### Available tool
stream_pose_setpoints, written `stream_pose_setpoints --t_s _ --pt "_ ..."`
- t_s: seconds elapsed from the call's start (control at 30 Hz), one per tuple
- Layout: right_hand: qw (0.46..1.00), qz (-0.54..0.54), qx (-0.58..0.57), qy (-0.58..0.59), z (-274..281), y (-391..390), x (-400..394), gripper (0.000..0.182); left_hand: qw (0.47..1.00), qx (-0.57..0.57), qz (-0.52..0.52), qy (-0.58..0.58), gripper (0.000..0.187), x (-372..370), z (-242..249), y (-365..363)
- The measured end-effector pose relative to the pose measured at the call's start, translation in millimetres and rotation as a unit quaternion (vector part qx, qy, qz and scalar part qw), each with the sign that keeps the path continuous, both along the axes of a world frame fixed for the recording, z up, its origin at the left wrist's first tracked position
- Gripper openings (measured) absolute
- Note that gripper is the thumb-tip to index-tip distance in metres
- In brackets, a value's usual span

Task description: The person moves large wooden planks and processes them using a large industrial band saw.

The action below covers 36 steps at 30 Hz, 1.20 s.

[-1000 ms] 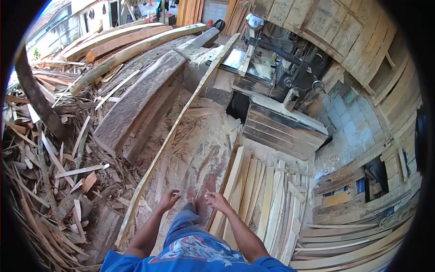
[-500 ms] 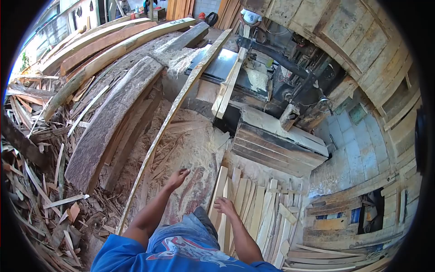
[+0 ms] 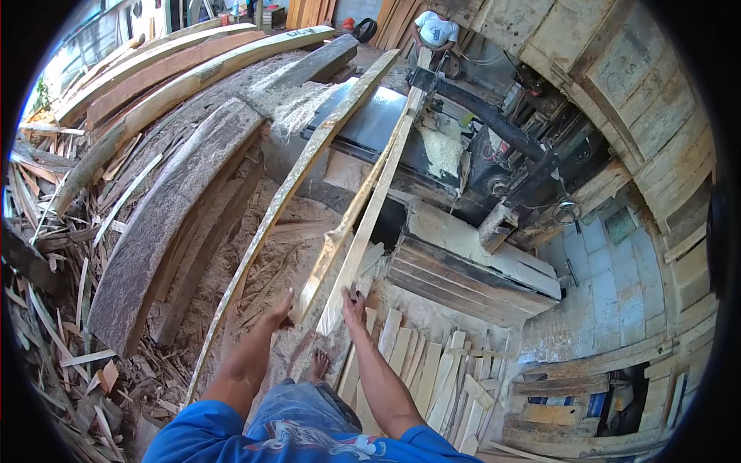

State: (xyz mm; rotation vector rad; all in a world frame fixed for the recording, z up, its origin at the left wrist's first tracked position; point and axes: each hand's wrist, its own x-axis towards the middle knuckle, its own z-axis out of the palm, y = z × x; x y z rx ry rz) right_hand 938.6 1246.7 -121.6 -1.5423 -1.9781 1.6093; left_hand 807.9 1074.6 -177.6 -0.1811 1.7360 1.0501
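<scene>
On my feed, the plank [image 3: 374, 210] runs from the far desk [image 3: 370, 123] to its near end between my hands. My right hand [image 3: 354, 306] touches the plank's right edge; I cannot tell whether it is clamped on it. My left hand [image 3: 282, 310], thumb and fingers apart, is just beside the slab [image 3: 330, 247], left of the plank. Farther left runs a strip [image 3: 309, 154]. Beyond the desk stands a person [image 3: 437, 32].

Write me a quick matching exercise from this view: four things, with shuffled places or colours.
Things
1. right grip
2. knotty strip
3. sawdust heap
4. co-worker's shirt

Places or colours
A. on the machine table
B. mostly white
C. at the straight board's near end
D. left of the straight board

Pairs: 1-C, 2-D, 3-A, 4-B
</scene>
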Motion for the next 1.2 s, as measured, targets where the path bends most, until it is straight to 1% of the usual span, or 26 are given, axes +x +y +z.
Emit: stream_pose_setpoints --t_s 0.03,0.07,0.13,0.17,0.2,0.27,0.3,0.33,0.37,0.43,0.47,0.5,0.53,0.6,0.63,0.67,0.7,0.77,0.8,0.87,0.9,0.97,1.0,1.1,1.13,1.2 --pt "1.000 -0.004 -0.010 0.021 -7 -14 0 0.085 0.999 0.034 -0.011 -0.020 0.077 10 -3 -19" --pt "0.999 -0.010 -0.022 0.039 -13 -29 5 0.085 0.999 0.033 -0.013 -0.020 0.077 20 -14 -33" --pt "0.990 0.038 -0.113 0.079 -6 -58 24 0.087 0.983 0.142 -0.018 -0.116 0.090 35 -34 -56" --pt "0.994 0.037 -0.078 0.061 -1 -77 35 0.088 0.977 0.167 -0.018 -0.128 0.083 47 -18 -62" --pt "0.994 0.034 -0.080 0.060 3 -95 47 0.088 0.977 0.166 -0.020 -0.130 0.083 61 -22 -71" --pt "0.997 0.034 -0.061 0.046 11 -124 66 0.088 0.986 0.131 -0.102 0.030 0.084 84 -28 -84" --pt "0.997 0.043 -0.053 0.044 6 -137 76 0.089 0.986 0.144 -0.083 -0.008 0.084 106 47 -89" --pt "0.997 0.042 -0.053 0.046 4 -151 85 0.089 0.986 0.144 -0.084 -0.007 0.084 114 37 -103" --pt "0.996 0.050 -0.046 0.051 1 -164 94 0.089 0.971 0.210 -0.110 0.035 0.083 124 32 -117" --pt "0.996 0.057 -0.038 0.062 -3 -192 113 0.089 0.964 0.237 -0.111 0.049 0.078 148 25 -143" --pt "0.998 0.053 -0.021 0.036 -4 -206 122 0.089 0.960 0.251 -0.111 0.056 0.075 161 31 -155" --pt "0.999 0.048 -0.005 0.008 -4 -222 132 0.089 0.967 0.237 -0.093 0.017 0.074 169 26 -165" --pt "0.999 0.048 -0.004 0.012 -5 -237 142 0.089 0.971 0.223 -0.084 0.016 0.074 181 20 -178" --pt "0.998 0.039 -0.029 0.026 -4 -265 163 0.087 0.978 0.196 -0.065 0.013 0.075 210 52 -202" --pt "0.999 0.038 -0.026 0.028 -3 -275 172 0.087 0.987 0.124 -0.076 0.067 0.076 223 86 -215" --pt "0.999 0.033 -0.023 0.017 -1 -289 182 0.086 0.988 0.048 -0.087 0.118 0.077 235 101 -229" --pt "0.999 0.029 -0.021 0.007 2 -305 192 0.085 0.988 0.048 -0.088 0.119 0.077 245 98 -241" --pt "1.000 0.018 0.013 0.019 3 -332 204 0.083 0.960 -0.021 -0.175 0.218 0.084 260 94 -262" --pt "1.000 0.018 0.015 0.021 1 -344 214 0.083 0.960 -0.019 -0.174 0.219 0.084 269 94 -274" --pt "0.997 0.031 -0.010 -0.065 5 -368 233 0.080 0.953 -0.018 -0.209 0.220 0.078 285 94 -300" --pt "0.998 0.031 -0.011 -0.062 2 -382 241 0.080 0.950 -0.018 -0.220 0.221 0.077 293 94 -313" --pt "0.999 0.026 0.007 0.023 -9 -409 259 0.079 0.981 -0.036 -0.140 0.133 0.074 308 83 -338" --pt "0.999 0.025 0.005 0.026 -18 -424 267 0.079 0.980 -0.038 -0.141 0.135 0.074 319 86 -353" --pt "0.995 0.017 0.030 0.092 -47 -467 287 0.080 0.974 -0.010 -0.137 0.178 0.087 352 98 -399" --pt "0.995 0.017 0.030 0.092 -52 -481 298 0.080 0.974 -0.010 -0.137 0.178 0.087 360 94 -414" --pt "0.999 0.023 0.026 0.027 -22 -516 325 0.078 0.986 -0.002 -0.114 0.123 0.077 377 76 -447"
